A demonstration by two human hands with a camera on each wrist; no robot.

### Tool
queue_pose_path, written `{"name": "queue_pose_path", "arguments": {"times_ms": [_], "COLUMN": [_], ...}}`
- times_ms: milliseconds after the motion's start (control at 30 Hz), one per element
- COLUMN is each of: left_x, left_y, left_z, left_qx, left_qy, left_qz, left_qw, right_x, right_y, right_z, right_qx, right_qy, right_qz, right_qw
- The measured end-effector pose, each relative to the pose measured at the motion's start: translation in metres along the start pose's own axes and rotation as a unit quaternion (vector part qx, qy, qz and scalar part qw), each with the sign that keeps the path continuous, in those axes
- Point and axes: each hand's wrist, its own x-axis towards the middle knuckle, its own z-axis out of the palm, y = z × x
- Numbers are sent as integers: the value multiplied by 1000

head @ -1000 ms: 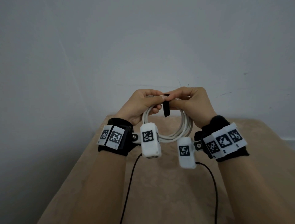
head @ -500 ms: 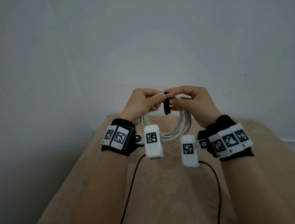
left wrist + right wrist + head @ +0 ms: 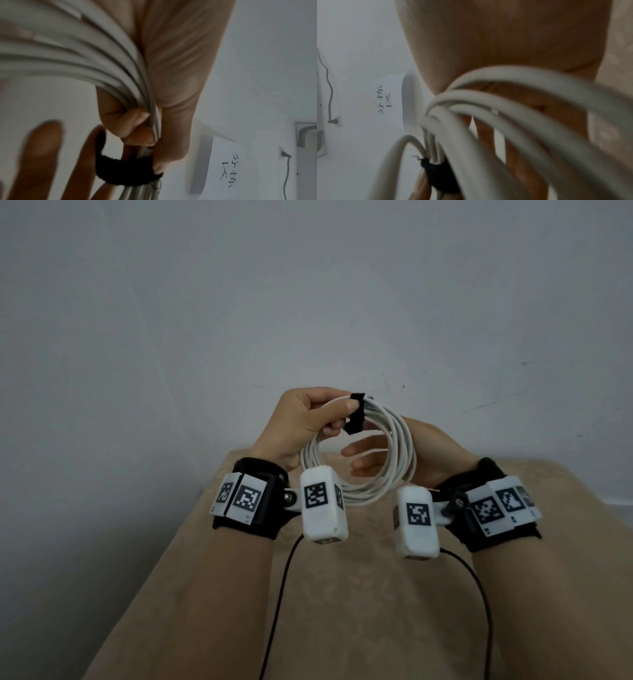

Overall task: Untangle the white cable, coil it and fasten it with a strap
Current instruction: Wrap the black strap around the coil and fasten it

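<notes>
The white cable (image 3: 397, 440) is wound into a round coil, held up in front of the wall. My left hand (image 3: 339, 417) grips the top of the coil, its thumb pressing the black strap (image 3: 354, 416), whose loose end hangs down inside the ring. The left wrist view shows the strap (image 3: 126, 171) wrapped round the bundled cable (image 3: 85, 60), with my fingers (image 3: 132, 121) curled on the strands. My right hand (image 3: 363, 458) is behind the coil, fingers straight and spread, holding nothing. Cable loops (image 3: 513, 108) and strap (image 3: 440, 174) cross the right wrist view.
A beige cloth-covered surface (image 3: 342, 611) lies below the hands, against a plain grey wall (image 3: 308, 302). Two thin black leads (image 3: 274, 611) run down from the wrist cameras. A paper sign (image 3: 226, 166) and a plugged wall socket (image 3: 284, 155) are on the wall.
My right hand has let go of the strap and dropped behind the coil with its fingers spread. My left thumb now holds the strap against the cable.
</notes>
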Motion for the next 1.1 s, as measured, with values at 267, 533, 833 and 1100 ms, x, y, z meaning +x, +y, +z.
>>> {"name": "queue_pose_path", "arguments": {"times_ms": [267, 533, 833, 1100], "left_x": [-3, -4, -8, -10], "left_y": [-5, -5, -4, 1], "left_z": [2, 4, 4, 3], "left_qx": [72, 66, 42, 39], "left_qy": [-62, -76, -98, -99], "left_qz": [-14, -28, -42, -31], "left_qw": [995, 994, 993, 994], "right_x": [5, 8, 5, -2], "right_y": [7, 8, 3, -12], "right_z": [-1, -6, -6, 2], "right_qx": [23, -15, -90, -152], "right_qy": [18, 96, 135, 166], "right_qz": [3, -78, -112, -167], "right_qw": [1000, 992, 980, 960]}}
